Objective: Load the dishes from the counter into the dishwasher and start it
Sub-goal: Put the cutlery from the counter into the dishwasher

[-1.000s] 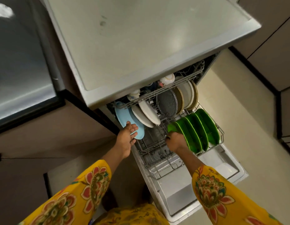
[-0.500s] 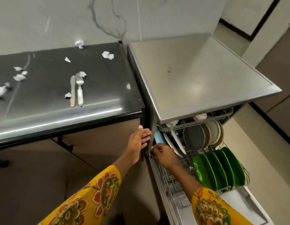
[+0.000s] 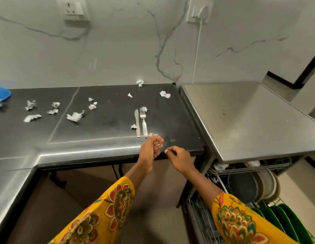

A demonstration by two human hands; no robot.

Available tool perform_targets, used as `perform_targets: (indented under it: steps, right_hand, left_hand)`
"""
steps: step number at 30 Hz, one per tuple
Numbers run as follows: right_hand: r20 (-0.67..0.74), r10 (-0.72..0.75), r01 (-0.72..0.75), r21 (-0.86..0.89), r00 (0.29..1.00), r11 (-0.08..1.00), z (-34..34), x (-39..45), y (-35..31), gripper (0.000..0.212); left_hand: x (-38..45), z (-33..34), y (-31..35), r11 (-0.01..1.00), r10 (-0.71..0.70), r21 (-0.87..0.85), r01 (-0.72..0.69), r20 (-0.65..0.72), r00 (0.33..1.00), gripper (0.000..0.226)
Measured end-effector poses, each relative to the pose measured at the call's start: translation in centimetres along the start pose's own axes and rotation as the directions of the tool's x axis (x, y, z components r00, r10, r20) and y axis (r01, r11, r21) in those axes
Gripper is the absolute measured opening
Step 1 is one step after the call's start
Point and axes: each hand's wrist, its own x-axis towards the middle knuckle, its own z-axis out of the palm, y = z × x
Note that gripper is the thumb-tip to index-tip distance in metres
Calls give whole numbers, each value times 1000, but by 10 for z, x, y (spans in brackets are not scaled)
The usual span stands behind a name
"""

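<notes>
Head view: you look down at the dark counter (image 3: 103, 131) with the dishwasher (image 3: 248, 120) to its right.
Left hand: your left hand (image 3: 151, 147) hangs over the counter's front edge, fingers loosely spread and holding nothing, fingertips just short of the cutlery handles.
Right hand: your right hand (image 3: 179, 158) sits just right of the left one, at the counter's edge, fingers lightly curled with nothing in them.
Sleeves: yellow flowered sleeves (image 3: 107, 210) cover both forearms.
Knife: the knife (image 3: 137, 123) lies flat on the counter, handle toward you.
Fork: the fork (image 3: 144, 123) lies just right of the knife, parallel to it, tines pointing at the wall.
Paper scraps: crumpled white scraps (image 3: 74, 117) are scattered across the counter, one touching the knife's left side.
Blue dish: a blue dish (image 3: 1, 93) shows at the far left edge, partly cut off.
Lower rack: the lower rack (image 3: 202, 224) is pulled out, green plates (image 3: 283, 221) standing upright in a row at its front.
Behind them: a dark round plate (image 3: 243, 187) and pale plates (image 3: 269, 185) stand on edge.
Upper rack: the upper rack (image 3: 250, 167) peeks out under the steel top; its contents are too hidden to tell.
Wall: a socket (image 3: 199, 10) with a white cable sits above the dishwasher.
</notes>
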Motion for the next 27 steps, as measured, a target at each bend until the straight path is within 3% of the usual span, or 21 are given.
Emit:
perform_targets:
  steps: [10,16,27]
  right_hand:
    - [79,15,-10,-61,997,998,39,34,-37,34]
    - [113,7,3,-93,994,996,44,71,-42,44]
    - [183,-51,67,-87,982,994,43,161,-38,41]
  left_hand:
    - [21,-47,16,991,-83,-119,67,-132,988,41]
    - [49,-46,23,984,-112,-153,87,-158,981,34]
    - [135,-23,42,982,-122,-172,82,-244,962,34]
